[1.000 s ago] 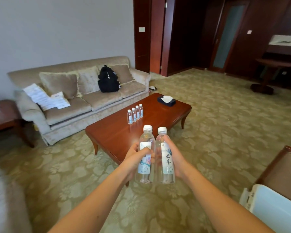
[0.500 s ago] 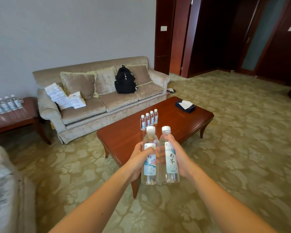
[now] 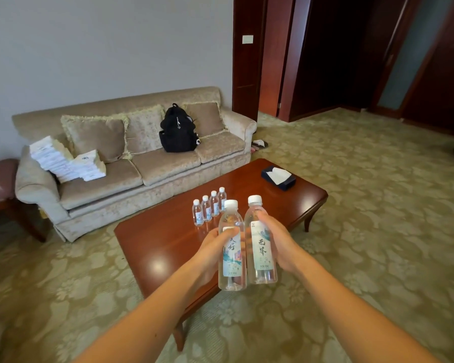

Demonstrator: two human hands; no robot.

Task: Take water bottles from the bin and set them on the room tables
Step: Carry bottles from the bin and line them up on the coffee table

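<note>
Two water bottles (image 3: 247,244) ride upright, touching, above the coffee table's (image 3: 165,247) near edge, the left hand (image 3: 212,248) and right hand (image 3: 279,244) each wrapped around one. Four bottles (image 3: 210,205) already stand farther along, seemingly in a row. Carrying step; next, probably lower both beside them.

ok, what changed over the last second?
The person walked closer to the coffee table, and the view swung left, so the bin at lower right dropped out of sight. Left hand and right hand each hold a bottle as before: left bottle, right bottle. Four bottles on the table stayed put.
</note>
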